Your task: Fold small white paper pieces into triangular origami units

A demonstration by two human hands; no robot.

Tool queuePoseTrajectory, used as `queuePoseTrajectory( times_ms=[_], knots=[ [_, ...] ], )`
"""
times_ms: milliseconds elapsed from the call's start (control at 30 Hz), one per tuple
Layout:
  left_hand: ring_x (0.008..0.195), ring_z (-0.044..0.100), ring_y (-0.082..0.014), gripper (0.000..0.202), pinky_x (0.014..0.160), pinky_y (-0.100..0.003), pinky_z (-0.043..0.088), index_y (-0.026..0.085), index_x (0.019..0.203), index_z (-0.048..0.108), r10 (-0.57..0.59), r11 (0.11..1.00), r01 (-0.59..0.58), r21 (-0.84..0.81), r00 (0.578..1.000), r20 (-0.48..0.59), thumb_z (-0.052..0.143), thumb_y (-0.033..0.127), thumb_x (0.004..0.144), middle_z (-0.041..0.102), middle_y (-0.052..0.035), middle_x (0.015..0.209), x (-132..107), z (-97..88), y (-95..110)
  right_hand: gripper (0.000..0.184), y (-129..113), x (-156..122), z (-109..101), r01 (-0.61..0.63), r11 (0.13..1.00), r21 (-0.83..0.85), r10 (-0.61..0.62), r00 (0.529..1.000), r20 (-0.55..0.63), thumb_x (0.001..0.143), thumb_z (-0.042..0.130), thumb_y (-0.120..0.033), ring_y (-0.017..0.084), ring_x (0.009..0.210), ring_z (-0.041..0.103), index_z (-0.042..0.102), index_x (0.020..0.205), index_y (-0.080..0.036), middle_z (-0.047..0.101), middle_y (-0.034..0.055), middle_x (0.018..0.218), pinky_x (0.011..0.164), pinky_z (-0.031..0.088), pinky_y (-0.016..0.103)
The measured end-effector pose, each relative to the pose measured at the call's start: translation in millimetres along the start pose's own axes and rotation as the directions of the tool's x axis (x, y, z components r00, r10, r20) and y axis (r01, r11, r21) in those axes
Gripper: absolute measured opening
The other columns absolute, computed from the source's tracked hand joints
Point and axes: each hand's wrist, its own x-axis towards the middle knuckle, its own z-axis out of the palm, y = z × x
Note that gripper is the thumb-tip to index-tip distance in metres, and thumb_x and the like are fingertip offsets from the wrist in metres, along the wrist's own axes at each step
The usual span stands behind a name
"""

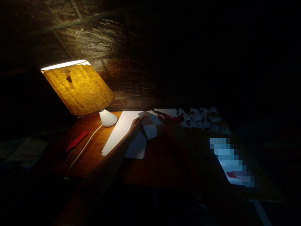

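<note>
A partly creased sheet of white paper (151,130) is held up at a tilt over the desk, between my two hands. My left hand (136,125) pinches its left edge, fingers and thumb closed on it. At the sheet's right edge is my right hand (169,123), mostly in shadow, its fingers against the paper. Underneath lies a stack of blank white paper (115,135), partly covered by my left forearm. Several small folded paper pieces (199,118) are grouped on the desk to the right of my right hand.
On the left stands a lit lamp with a printed shade (80,89) and white base (108,118); its white cord (82,152) runs to the front edge. A flat red object with slots (77,141) lies beside it. A lit phone (231,166) is at right. A stone wall (103,37) rises behind.
</note>
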Motion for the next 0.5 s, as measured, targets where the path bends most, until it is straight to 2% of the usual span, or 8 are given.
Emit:
queuePoseTrajectory(
  times_ms=[100,233,333,400,500],
  knots=[
    [0.070,0.072,-0.0204,0.063,0.062,-0.027,0.054,0.013,0.093,0.073,0.051,0.998,-0.052,0.031,0.998,0.028,0.093,0.063,0.060,0.075,-0.0043,0.075,-2.1,2.9,-0.1,0.069,-7.6,1.4,-2.4,0.024,0.992,-0.122,-0.013,0.995,0.094,0.093,0.047,-0.006,0.032,0.133,0.064,0.052,0.155,-0.036,0.045,0.0039,0.165,0.096,0.062,0.043],
    [0.072,0.074,-0.0216,0.059,0.064,-0.027,0.056,0.014,0.103,0.076,0.035,0.995,-0.043,0.092,0.996,0.085,0.091,0.057,0.065,0.076,-0.0050,0.077,-9.5,6.2,4.4,0.067,-12.9,1.4,1.6,0.115,0.990,-0.076,-0.099,0.977,0.191,0.095,0.050,-0.008,0.029,0.137,0.061,0.051,0.155,-0.036,0.043,0.0040,0.166,0.104,0.058,0.042],
    [0.070,0.073,-0.0205,0.059,0.058,-0.027,0.055,0.017,0.114,0.075,0.010,0.990,-0.022,0.139,0.996,0.087,0.091,0.045,0.065,0.078,-0.0046,0.085,-13.2,6.6,7.4,0.066,-14.6,-0.8,4.0,0.137,0.990,-0.012,-0.133,0.974,0.181,0.093,0.048,-0.002,0.026,0.140,0.057,0.059,0.150,-0.035,0.049,0.0035,0.163,0.112,0.052,0.044],
    [0.069,0.073,-0.0210,0.061,0.057,-0.027,0.055,0.019,0.117,0.073,0.012,0.987,-0.023,0.160,0.997,0.074,0.091,0.038,0.063,0.079,-0.0046,0.090,-13.3,6.5,8.1,0.060,-15.6,-2.1,3.9,0.131,0.991,0.041,-0.136,0.979,0.151,0.093,0.052,-0.006,0.026,0.140,0.057,0.062,0.147,-0.031,0.054,0.0070,0.159,0.115,0.049,0.047],
    [0.086,0.076,-0.0273,0.062,0.072,-0.033,0.060,0.017,0.114,0.074,0.071,0.988,-0.079,0.135,0.995,0.069,0.094,0.035,0.058,0.080,-0.0085,0.099,-10.8,7.1,7.5,0.053,-16.4,-2.2,2.7,0.097,0.985,0.141,-0.112,0.988,0.106,0.091,0.066,-0.022,0.028,0.134,0.060,0.063,0.144,-0.027,0.062,0.0107,0.149,0.114,0.049,0.049]
  ],
)
